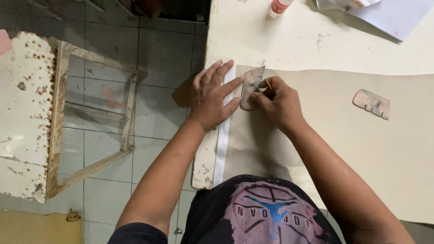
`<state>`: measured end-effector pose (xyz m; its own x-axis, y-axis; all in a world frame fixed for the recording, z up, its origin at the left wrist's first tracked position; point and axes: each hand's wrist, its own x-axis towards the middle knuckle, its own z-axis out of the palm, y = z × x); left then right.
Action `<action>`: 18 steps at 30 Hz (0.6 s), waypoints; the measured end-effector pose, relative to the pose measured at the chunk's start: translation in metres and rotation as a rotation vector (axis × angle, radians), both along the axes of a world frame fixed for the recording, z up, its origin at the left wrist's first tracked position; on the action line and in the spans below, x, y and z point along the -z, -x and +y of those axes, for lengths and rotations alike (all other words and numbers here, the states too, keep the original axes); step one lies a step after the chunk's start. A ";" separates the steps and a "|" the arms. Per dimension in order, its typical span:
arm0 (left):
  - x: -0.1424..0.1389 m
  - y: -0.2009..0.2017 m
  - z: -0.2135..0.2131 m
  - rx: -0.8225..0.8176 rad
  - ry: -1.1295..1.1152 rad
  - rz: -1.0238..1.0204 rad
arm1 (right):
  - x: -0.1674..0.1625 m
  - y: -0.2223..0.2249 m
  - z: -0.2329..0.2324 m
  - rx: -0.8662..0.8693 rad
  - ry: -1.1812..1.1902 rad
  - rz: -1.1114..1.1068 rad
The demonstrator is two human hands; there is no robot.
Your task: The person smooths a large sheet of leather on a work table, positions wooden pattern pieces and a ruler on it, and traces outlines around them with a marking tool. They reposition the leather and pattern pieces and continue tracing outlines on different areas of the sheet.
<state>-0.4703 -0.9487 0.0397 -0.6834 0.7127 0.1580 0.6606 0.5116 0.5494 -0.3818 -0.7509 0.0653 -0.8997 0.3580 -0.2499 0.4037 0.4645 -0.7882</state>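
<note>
Left hand flat, pinning template | right hand – grips pencil at template's edge

Grey tiled floor, cream worktable, worn wooden frame, dim light

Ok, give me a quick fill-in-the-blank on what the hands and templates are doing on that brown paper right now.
1. The left hand presses the worn, pointed flat template flat onto the large tan paper sheet with its ____ spread.
2. The right hand holds a thin ____ against that template's edge.
3. A second, notched flat template lies untouched to the ____ of the right hand.

Missing words: fingers; pencil; right
</note>
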 end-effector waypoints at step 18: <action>0.000 0.002 -0.008 0.005 -0.016 -0.036 | -0.001 -0.033 0.010 0.081 -0.093 0.080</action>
